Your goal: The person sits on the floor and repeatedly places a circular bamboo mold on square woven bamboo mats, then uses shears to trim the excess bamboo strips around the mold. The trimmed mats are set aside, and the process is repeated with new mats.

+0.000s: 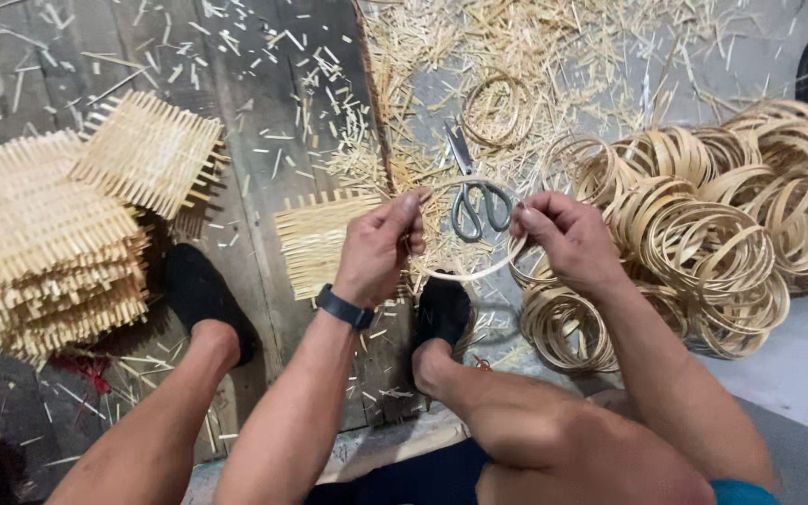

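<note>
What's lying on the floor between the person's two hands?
In the head view, grey-handled scissors lie on bamboo scraps between the left hand and right hand, framed by the thin bamboo ring both hands hold.

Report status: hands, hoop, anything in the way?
Left hand and right hand each pinch the bamboo hoop, held above the floor. Scissors lie under it. Hoop pile at right.

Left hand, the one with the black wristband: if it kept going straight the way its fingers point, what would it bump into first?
The left hand pinches a thin bamboo ring, fingers pointing up and right. Straight on, it would probably reach the scissors first, though they seem to lie lower on the floor, so depth is uncertain.
</note>
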